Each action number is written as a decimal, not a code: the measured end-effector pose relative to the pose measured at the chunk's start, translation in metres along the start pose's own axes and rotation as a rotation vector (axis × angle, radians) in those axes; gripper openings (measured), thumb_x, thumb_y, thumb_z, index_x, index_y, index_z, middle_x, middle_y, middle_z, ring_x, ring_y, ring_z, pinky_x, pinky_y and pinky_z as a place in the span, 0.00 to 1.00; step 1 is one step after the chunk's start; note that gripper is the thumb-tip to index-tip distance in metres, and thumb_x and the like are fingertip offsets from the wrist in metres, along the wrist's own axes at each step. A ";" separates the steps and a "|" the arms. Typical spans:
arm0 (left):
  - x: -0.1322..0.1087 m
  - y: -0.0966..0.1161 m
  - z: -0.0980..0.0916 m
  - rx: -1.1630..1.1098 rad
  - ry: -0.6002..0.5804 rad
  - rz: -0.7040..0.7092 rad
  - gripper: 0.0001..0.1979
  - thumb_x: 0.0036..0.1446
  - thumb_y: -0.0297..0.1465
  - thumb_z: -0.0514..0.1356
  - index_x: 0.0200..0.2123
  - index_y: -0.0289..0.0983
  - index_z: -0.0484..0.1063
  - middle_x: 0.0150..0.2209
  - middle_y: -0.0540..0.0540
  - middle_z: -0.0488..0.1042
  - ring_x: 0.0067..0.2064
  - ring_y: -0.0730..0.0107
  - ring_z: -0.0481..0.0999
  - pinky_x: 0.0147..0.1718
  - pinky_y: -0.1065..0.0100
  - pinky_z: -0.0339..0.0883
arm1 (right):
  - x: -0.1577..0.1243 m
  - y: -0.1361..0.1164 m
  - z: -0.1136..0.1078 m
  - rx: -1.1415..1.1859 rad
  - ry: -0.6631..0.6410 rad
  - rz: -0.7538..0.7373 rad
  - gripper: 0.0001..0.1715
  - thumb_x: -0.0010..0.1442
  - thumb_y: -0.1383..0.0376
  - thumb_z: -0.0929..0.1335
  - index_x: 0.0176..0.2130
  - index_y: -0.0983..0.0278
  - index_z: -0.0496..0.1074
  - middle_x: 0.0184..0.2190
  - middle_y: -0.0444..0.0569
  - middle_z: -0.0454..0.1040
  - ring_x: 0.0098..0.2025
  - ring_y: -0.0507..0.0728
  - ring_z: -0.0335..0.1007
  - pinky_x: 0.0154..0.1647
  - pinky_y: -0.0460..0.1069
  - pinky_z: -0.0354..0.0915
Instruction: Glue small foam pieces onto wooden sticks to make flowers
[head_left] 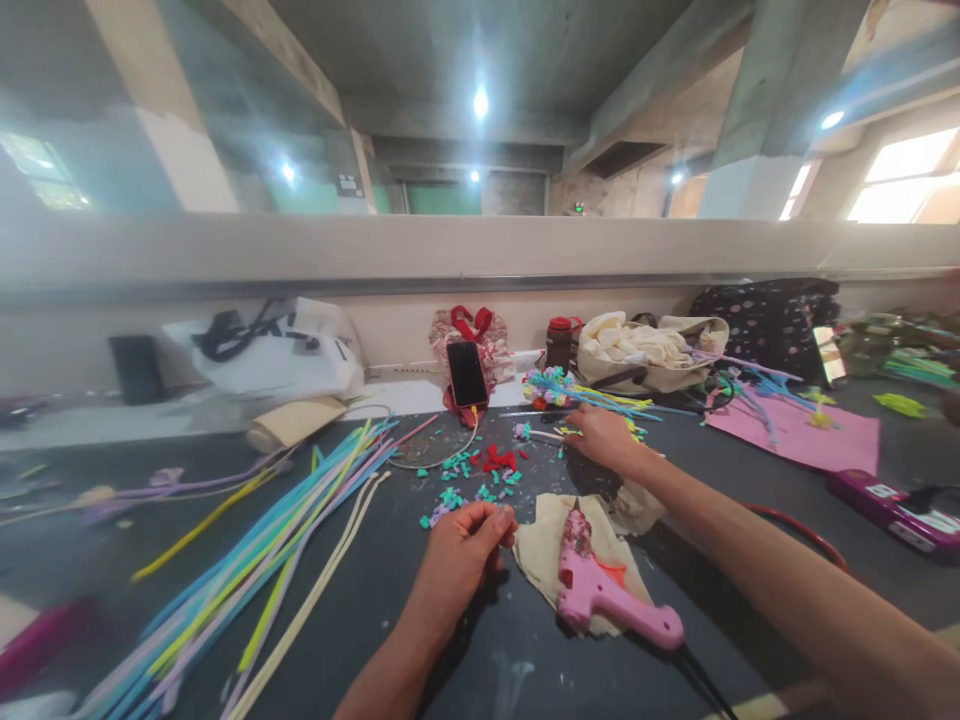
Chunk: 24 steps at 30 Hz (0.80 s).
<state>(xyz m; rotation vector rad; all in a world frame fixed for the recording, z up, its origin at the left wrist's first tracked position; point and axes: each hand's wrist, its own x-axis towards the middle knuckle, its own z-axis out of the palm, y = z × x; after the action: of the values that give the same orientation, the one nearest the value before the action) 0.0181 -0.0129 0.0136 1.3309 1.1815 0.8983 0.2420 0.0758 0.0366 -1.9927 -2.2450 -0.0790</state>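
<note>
left hand (466, 548) pinched shut beside the foam bits (480, 475) mid-worktop, right hand (606, 440) curled over coloured stems (616, 400) nearer the far edge, grip unclear.

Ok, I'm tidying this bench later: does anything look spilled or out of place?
Yes. Small teal and red scraps lie scattered loose on the dark table just beyond the left hand. The pink glue gun lies on its side on a crumpled cream cloth, its nozzle end caked with residue.
</note>
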 end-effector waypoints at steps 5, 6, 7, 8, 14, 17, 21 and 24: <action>0.000 0.000 -0.001 -0.021 0.003 0.007 0.17 0.45 0.45 0.55 0.20 0.35 0.67 0.11 0.55 0.62 0.11 0.83 0.53 0.11 0.78 0.43 | -0.071 -0.015 -0.028 0.068 -0.007 -0.185 0.09 0.57 0.64 0.62 0.36 0.61 0.71 0.31 0.45 0.71 0.34 0.53 0.68 0.34 0.45 0.60; 0.001 -0.001 -0.001 -0.023 0.001 0.012 0.17 0.45 0.44 0.55 0.20 0.35 0.67 0.12 0.55 0.63 0.12 0.83 0.54 0.11 0.78 0.44 | -0.087 -0.019 -0.029 0.089 -0.030 -0.230 0.08 0.56 0.63 0.63 0.35 0.60 0.71 0.30 0.43 0.71 0.32 0.51 0.68 0.32 0.43 0.60; 0.001 -0.002 -0.001 -0.025 -0.003 0.019 0.17 0.45 0.44 0.55 0.20 0.35 0.68 0.14 0.54 0.64 0.12 0.83 0.55 0.11 0.78 0.45 | -0.103 -0.021 -0.027 0.114 -0.057 -0.283 0.08 0.55 0.61 0.64 0.35 0.59 0.71 0.30 0.42 0.71 0.31 0.51 0.67 0.31 0.43 0.59; 0.002 -0.003 0.000 -0.031 -0.006 0.031 0.17 0.45 0.44 0.56 0.21 0.35 0.68 0.16 0.53 0.66 0.13 0.83 0.56 0.11 0.78 0.45 | -0.117 -0.024 -0.024 0.150 -0.072 -0.352 0.09 0.55 0.62 0.63 0.36 0.59 0.71 0.31 0.44 0.71 0.33 0.52 0.67 0.32 0.44 0.59; 0.004 -0.007 0.000 -0.004 0.022 0.072 0.17 0.45 0.43 0.56 0.21 0.34 0.68 0.19 0.51 0.69 0.15 0.81 0.61 0.12 0.78 0.49 | -0.147 -0.026 0.005 0.175 -0.008 -0.302 0.17 0.50 0.59 0.66 0.42 0.59 0.68 0.35 0.50 0.70 0.37 0.60 0.64 0.36 0.52 0.58; 0.005 -0.009 -0.001 0.013 0.033 0.087 0.17 0.45 0.44 0.55 0.21 0.34 0.68 0.19 0.51 0.68 0.15 0.81 0.60 0.12 0.78 0.49 | -0.146 -0.028 0.008 0.187 -0.003 -0.267 0.14 0.48 0.60 0.66 0.38 0.59 0.69 0.34 0.49 0.70 0.36 0.60 0.65 0.34 0.52 0.57; 0.006 -0.010 -0.001 0.025 0.010 0.092 0.17 0.45 0.44 0.56 0.20 0.35 0.68 0.18 0.52 0.68 0.15 0.80 0.62 0.12 0.77 0.49 | -0.148 -0.030 0.009 0.334 0.003 -0.154 0.18 0.47 0.64 0.65 0.41 0.59 0.65 0.32 0.47 0.71 0.33 0.58 0.66 0.32 0.50 0.58; 0.003 -0.009 -0.001 0.031 0.005 0.098 0.17 0.46 0.44 0.55 0.19 0.35 0.67 0.15 0.53 0.66 0.14 0.81 0.59 0.13 0.77 0.47 | -0.148 -0.028 0.011 0.527 0.007 -0.064 0.21 0.46 0.67 0.65 0.42 0.59 0.61 0.29 0.44 0.72 0.30 0.54 0.66 0.31 0.47 0.59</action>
<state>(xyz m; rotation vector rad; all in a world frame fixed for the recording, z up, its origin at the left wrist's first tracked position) 0.0169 -0.0102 0.0043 1.4227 1.1458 0.9571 0.2306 -0.0718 0.0065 -1.6338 -2.0441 0.4495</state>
